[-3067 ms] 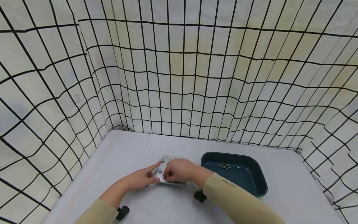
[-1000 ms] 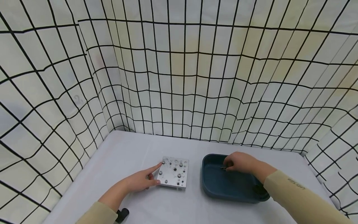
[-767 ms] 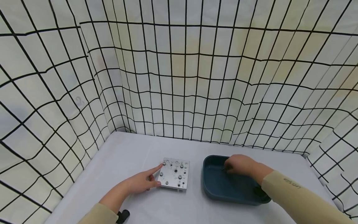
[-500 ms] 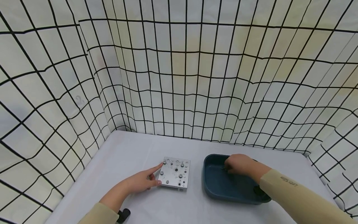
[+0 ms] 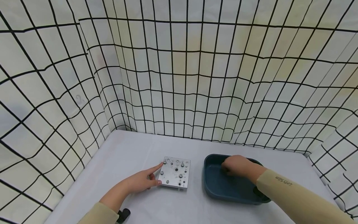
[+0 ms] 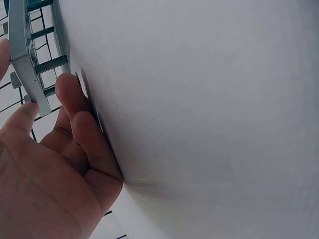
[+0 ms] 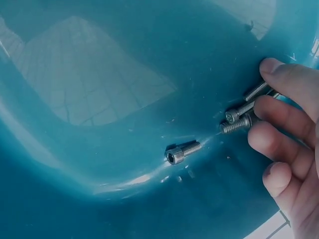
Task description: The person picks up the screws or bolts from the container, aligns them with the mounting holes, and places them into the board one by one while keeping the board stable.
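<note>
My left hand (image 5: 139,181) holds the left side of a square metal plate (image 5: 171,174), index finger at its far corner and thumb at its near one. Socket head screws stand in several of the plate's holes. Threaded screw ends (image 6: 52,64) stick out below the plate in the left wrist view. Inside the dark teal tray (image 5: 208,183), my right hand (image 5: 239,166) reaches down to loose screws. The right wrist view shows its thumb and fingers spread around a small cluster of socket head screws (image 7: 244,112), and a single screw (image 7: 182,152) lies apart from them.
A white cloth covers the table (image 5: 139,146). Black netting (image 5: 185,74) over white sheeting rises behind and on both sides. A black wrist piece (image 5: 123,214) sits beside the left sleeve. The tray stands right of the plate.
About three seconds ago my right hand worked over the plate; it then moved right into the tray. Lately its fingers shift slightly left among the screws. My left hand stays at the plate.
</note>
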A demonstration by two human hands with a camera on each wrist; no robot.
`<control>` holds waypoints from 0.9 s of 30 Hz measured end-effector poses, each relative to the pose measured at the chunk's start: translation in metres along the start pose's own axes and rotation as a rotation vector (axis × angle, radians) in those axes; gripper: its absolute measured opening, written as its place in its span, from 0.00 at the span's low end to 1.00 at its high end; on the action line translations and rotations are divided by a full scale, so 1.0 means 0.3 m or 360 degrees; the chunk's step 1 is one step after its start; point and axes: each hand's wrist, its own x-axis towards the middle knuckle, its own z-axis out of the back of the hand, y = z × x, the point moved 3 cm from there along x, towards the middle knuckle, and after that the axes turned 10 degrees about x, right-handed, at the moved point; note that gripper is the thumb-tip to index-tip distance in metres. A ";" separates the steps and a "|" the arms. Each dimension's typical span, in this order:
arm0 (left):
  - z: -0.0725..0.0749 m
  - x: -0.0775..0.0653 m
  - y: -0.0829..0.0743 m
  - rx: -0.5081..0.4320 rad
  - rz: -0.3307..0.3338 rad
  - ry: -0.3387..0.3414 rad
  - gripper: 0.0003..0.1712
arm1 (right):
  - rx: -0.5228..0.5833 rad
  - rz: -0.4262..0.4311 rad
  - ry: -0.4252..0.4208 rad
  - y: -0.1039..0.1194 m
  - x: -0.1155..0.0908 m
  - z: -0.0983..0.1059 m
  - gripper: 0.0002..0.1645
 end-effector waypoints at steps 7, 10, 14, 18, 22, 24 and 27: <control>-0.002 0.005 0.003 0.0007 -0.0009 -0.0001 0.46 | -0.0049 0.0059 -0.0020 0.000 0.000 -0.003 0.07; -0.001 0.001 0.001 0.0011 0.0005 0.0000 0.46 | -0.0034 0.0053 -0.0022 0.002 -0.002 -0.003 0.09; -0.002 0.001 0.000 0.0026 0.0022 -0.0005 0.46 | 0.0006 0.0015 -0.0021 0.000 -0.006 -0.001 0.10; -0.006 0.008 0.004 0.0038 0.0008 -0.0003 0.46 | 0.0082 -0.0060 -0.0021 -0.007 -0.015 0.006 0.09; -0.005 0.012 0.004 0.0024 0.0016 -0.0002 0.46 | 0.0153 -0.0104 -0.0039 -0.008 -0.030 0.025 0.06; -0.003 0.010 0.003 0.0017 0.0024 -0.0002 0.46 | 0.0193 -0.0128 -0.0058 -0.010 -0.036 0.036 0.04; -0.001 0.006 0.000 0.0024 0.0026 -0.0006 0.46 | 0.0261 -0.0166 -0.0088 -0.013 -0.045 0.051 0.02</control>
